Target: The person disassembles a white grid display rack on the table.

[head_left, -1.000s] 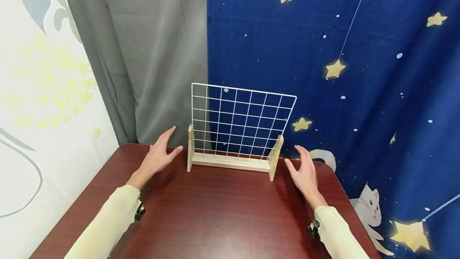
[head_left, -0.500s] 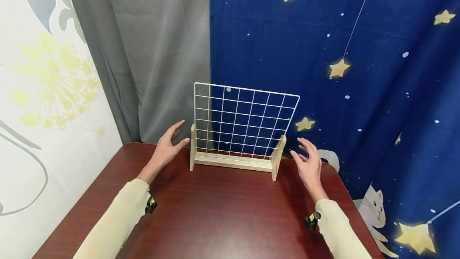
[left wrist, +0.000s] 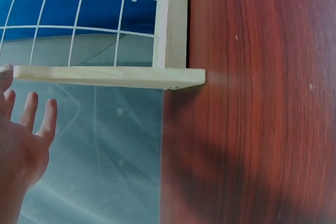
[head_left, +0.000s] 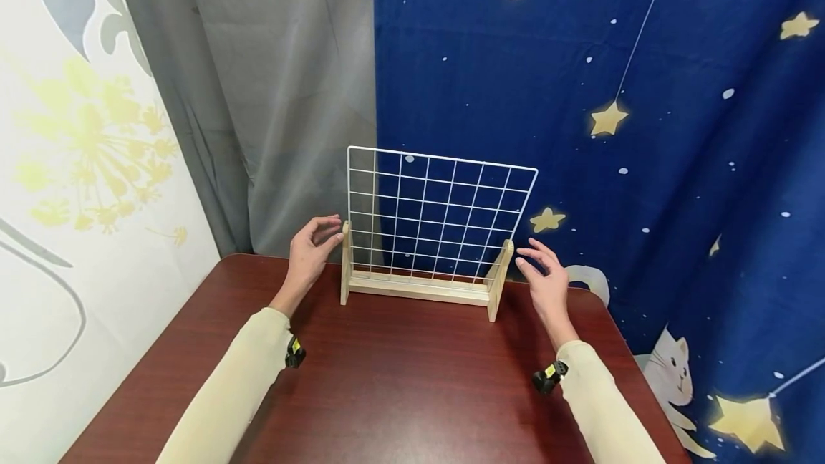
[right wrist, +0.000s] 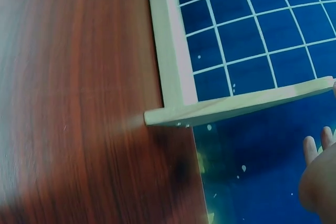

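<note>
A white wire grid panel (head_left: 438,213) stands upright in a pale wooden stand, near the far edge of the table. The stand has a left side piece (left wrist: 115,76), a right side piece (right wrist: 241,103) and a bottom bar (head_left: 419,289). My left hand (head_left: 309,249) is at the left piece, thumb and fingertips right at its top end, the other fingers spread loosely. On the other side my right hand (head_left: 548,285) hovers beside the top of the right piece, a small gap between it and the wood. Its fingers are slightly bent and hold nothing.
The stand rests on a dark red-brown wooden table (head_left: 399,378) with rounded far corners. Behind hang a grey curtain (head_left: 283,92) and a blue curtain (head_left: 464,77) with stars. A pale patterned curtain (head_left: 97,185) hangs at the left.
Both hands have moved in toward the stand's side pieces, the left one reaching the top of its piece. Their fingers have bent a little more. The stand and grid have stayed in place.
</note>
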A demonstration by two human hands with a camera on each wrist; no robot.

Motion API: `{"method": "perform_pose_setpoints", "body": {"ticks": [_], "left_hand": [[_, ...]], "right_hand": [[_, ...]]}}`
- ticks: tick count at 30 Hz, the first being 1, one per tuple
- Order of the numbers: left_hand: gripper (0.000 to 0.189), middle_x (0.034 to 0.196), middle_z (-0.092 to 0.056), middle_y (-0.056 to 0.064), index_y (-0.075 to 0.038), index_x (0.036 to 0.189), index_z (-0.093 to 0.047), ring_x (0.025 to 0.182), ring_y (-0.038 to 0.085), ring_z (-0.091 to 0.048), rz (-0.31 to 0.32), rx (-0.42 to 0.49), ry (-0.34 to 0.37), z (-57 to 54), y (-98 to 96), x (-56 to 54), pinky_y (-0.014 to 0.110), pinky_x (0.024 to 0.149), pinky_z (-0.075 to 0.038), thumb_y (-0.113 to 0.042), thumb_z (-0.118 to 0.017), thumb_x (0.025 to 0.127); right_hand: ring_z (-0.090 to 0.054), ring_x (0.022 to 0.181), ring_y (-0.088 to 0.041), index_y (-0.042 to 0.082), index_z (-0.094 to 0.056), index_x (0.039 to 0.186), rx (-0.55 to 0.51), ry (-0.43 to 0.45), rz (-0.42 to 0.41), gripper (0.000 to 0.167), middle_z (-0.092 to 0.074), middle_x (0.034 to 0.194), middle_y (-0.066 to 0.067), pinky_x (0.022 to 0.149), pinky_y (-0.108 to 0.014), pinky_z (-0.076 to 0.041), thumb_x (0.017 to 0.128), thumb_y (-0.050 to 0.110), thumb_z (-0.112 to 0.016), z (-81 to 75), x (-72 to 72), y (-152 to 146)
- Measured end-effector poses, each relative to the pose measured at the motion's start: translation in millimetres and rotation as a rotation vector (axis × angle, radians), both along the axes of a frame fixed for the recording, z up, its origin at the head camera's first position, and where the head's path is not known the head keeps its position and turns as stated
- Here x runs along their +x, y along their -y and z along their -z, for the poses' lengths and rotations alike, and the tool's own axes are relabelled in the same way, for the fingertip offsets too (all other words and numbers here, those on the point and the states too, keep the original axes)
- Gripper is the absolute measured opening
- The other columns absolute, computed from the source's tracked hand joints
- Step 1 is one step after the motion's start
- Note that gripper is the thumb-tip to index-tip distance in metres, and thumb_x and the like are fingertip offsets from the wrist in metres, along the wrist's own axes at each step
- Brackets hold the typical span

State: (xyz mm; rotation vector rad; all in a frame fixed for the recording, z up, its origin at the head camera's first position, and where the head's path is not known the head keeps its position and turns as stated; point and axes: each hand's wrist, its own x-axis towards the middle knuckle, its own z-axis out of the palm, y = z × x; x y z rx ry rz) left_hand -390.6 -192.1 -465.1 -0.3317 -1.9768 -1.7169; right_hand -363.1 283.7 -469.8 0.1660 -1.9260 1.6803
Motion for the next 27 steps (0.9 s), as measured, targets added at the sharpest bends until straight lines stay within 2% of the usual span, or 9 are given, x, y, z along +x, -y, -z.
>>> {"method": "perform_pose_setpoints", "body": {"ticks": [3, 7, 14, 20, 24, 27], "left_hand": [[0.037, 0.144, -0.065, 0.023, 0.000, 0.131, -0.067, 0.131, 0.043, -0.066, 0.015, 0.041, 0.007, 3.1, -2.2, -3.9, 0.012, 0.093, -0.057, -0.003, -0.077, 0.096], [0.037, 0.144, -0.065, 0.023, 0.000, 0.131, -0.067, 0.131, 0.044, -0.065, 0.031, 0.076, 0.011, 5.1, -4.5, -6.7, 0.010, 0.091, -0.057, -0.003, -0.077, 0.096], [0.036, 0.144, -0.066, 0.021, 0.000, 0.130, -0.068, 0.130, 0.041, -0.067, 0.025, 0.063, 0.010, 3.0, -8.6, -9.2, 0.010, 0.091, -0.056, -0.007, -0.078, 0.096], [0.028, 0.140, -0.068, 0.024, 0.007, 0.121, -0.070, 0.126, 0.043, -0.069, 0.024, 0.078, 0.001, 1.9, -12.2, -12.1, 0.016, 0.099, -0.057, -0.004, -0.077, 0.096], [0.022, 0.137, -0.070, 0.023, 0.009, 0.113, -0.069, 0.124, 0.040, -0.071, 0.023, 0.067, -0.005, 2.1, -14.2, -13.5, 0.017, 0.098, -0.058, -0.004, -0.076, 0.097], [0.020, 0.136, -0.071, 0.022, 0.009, 0.110, -0.067, 0.124, 0.038, -0.071, 0.020, 0.066, 0.000, 3.1, -14.7, -14.3, 0.013, 0.095, -0.057, -0.004, -0.075, 0.097]], "right_hand": [[-0.064, 0.132, -0.022, -0.007, -0.074, 0.121, -0.032, -0.005, -0.010, 0.027, -0.061, 0.149, -0.019, 0.098, -0.008, -0.052, 0.095, 0.003, -0.078, -1.0, -1.8, 4], [-0.063, 0.133, -0.029, -0.005, -0.075, 0.120, -0.046, -0.018, -0.004, 0.027, -0.062, 0.146, -0.026, 0.098, -0.012, -0.053, 0.095, 0.003, -0.078, -0.6, -4.8, 9], [-0.067, 0.124, -0.006, -0.006, -0.075, 0.118, -0.067, -0.011, -0.016, 0.025, -0.067, 0.143, -0.020, 0.101, -0.012, -0.052, 0.096, 0.004, -0.077, -0.6, -10.8, 13], [-0.070, 0.124, -0.014, -0.007, -0.074, 0.120, -0.095, -0.007, -0.045, 0.025, -0.068, 0.141, -0.021, 0.100, -0.013, -0.055, 0.097, 0.002, -0.075, 0.7, -14.0, 15], [-0.072, 0.117, -0.009, -0.008, -0.072, 0.121, -0.105, -0.006, -0.053, 0.026, -0.069, 0.139, -0.023, 0.098, -0.013, -0.056, 0.097, 0.000, -0.074, 3.1, -15.7, 16], [-0.070, 0.121, -0.007, -0.008, -0.071, 0.122, -0.097, -0.014, -0.064, 0.025, -0.068, 0.141, -0.023, 0.102, -0.014, -0.054, 0.098, 0.000, -0.072, 4.0, -15.9, 17]]}}
